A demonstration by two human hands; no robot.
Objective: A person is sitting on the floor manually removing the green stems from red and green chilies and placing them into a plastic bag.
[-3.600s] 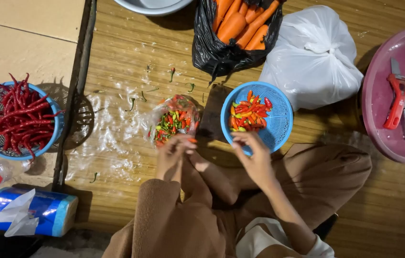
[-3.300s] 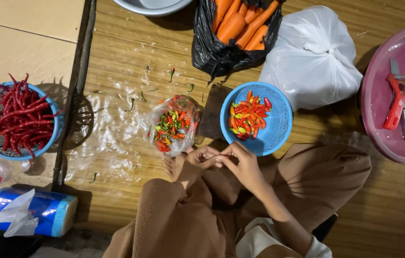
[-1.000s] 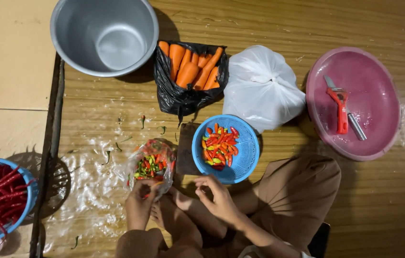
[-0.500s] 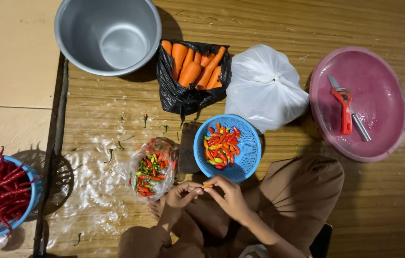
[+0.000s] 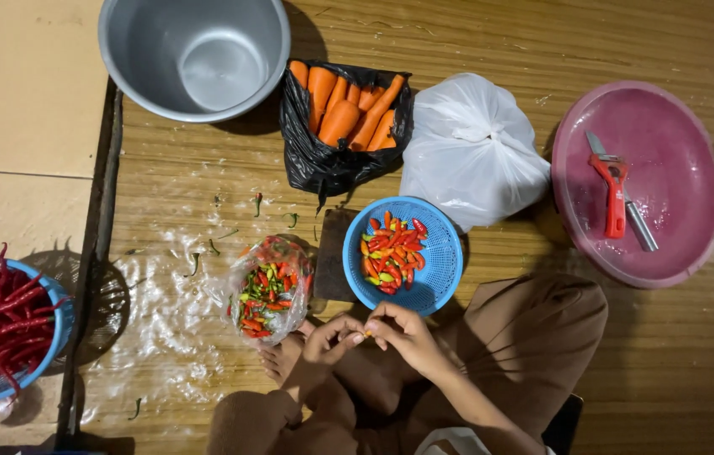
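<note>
Red long chillies: heaped in a blue plastic sieve basket (image 5: 3, 337) at the far left, well apart from the hands.
Clear plastic bag of small chillies (image 5: 268, 291): mixed red, green and orange pods, lying open just beside the left hand.
Left hand (image 5: 332, 337): fingers curled, fingertips pinching one end of a small orange chilli (image 5: 368, 334).
Small orange chilli: tiny, mostly hidden between the two hands, held above the lap, near the blue bowl's rim.
Right hand (image 5: 403, 333): fingers bunched, pinching the other end of the pod.
Technique (judgement): grip the stalk close to its base and snap cleanly, keeping the pod intact.
Round blue plastic bowl (image 5: 403, 253): holds small chillies, just beyond the hands.
Pink round basin (image 5: 686, 253): red-handled peeler (image 5: 612, 190) inside, far right.
</note>
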